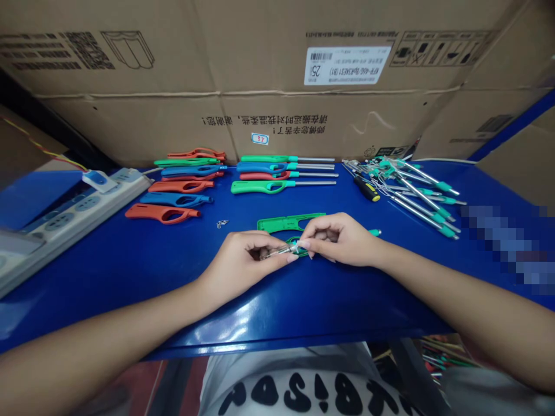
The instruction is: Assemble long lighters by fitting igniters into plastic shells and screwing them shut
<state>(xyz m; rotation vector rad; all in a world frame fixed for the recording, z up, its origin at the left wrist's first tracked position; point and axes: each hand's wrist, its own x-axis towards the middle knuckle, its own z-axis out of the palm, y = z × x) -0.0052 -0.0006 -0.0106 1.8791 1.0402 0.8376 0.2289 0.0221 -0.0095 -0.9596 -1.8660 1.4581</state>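
Near the middle of the blue table, my left hand (pixel 243 258) is closed around a slim, clear, shiny tube-like part (pixel 280 251). Its whitish end points right, where the thumb and fingertips of my right hand (pixel 344 240) pinch it. Behind my hands lies a green lighter handle half (pixel 274 224), its hollow side showing. More green and teal plastic sits partly hidden below my fingers. A teal tip (pixel 374 233) sticks out to the right of my right hand. Small screws (pixel 222 224) lie in a loose group to the left.
Orange, blue and green handle shells (pixel 163 214) are lined up at left. Long-nosed lighters (pixel 264 187) lie at the back centre. A screwdriver (pixel 366 189) rests beside piled metal tubes (pixel 418 211) with wires. A power strip (pixel 69 222) runs along the left; cardboard (pixel 269 75) stands behind.
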